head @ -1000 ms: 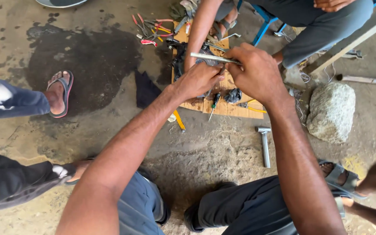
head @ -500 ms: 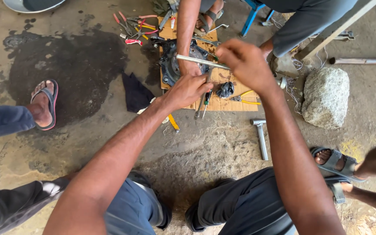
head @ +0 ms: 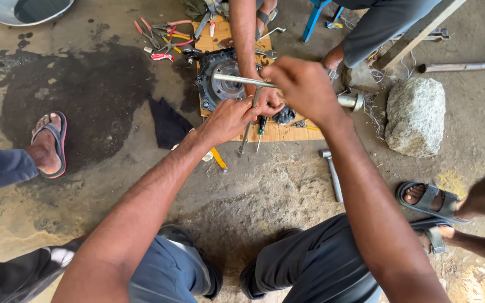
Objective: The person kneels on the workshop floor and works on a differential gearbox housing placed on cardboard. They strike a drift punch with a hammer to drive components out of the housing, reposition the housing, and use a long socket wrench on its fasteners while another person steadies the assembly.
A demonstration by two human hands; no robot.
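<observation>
bar (head: 237, 80): metal T-bar, crosspiece lies left-right over the housing, slightly tilted; its shaft (head: 249, 120) runs down toward the person, so long axis of shaft is near-far
right hand (head: 304, 84): closed over right end of the bar crosspiece, fingers wrapped, knuckles up; bar sticks out to its left
left hand (head: 228, 119): curled shut near the lower shaft, at its left side; looks like it grips the shaft but contact is half hidden, cannot tell for sure
other hand (head: 267, 102): a co-worker's, arm comes in from the top, sits between the two hands just right of the shaft, on the part below
housing (head: 220, 84): dark round metal casing with a bright hub, on the board, directly under left half of crosspiece
board (head: 279, 132): tan sheet on floor under housing and tools
key relation: bar is ahead of both hands, crosspiece left of right hand, shaft right of left hand; right hand nearer crosspiece, left hand nearer shaft tip
screwdriver (head: 260, 132): lies on board just right of shaft, parallel to it
pliers (head: 161, 36): red-handled, loose pile top left of board
socket bar (head: 331, 175): on floor, right of board, well apart from hands
rock (head: 416, 115): pale, far right
rag (head: 166, 124): dark, left of board
</observation>
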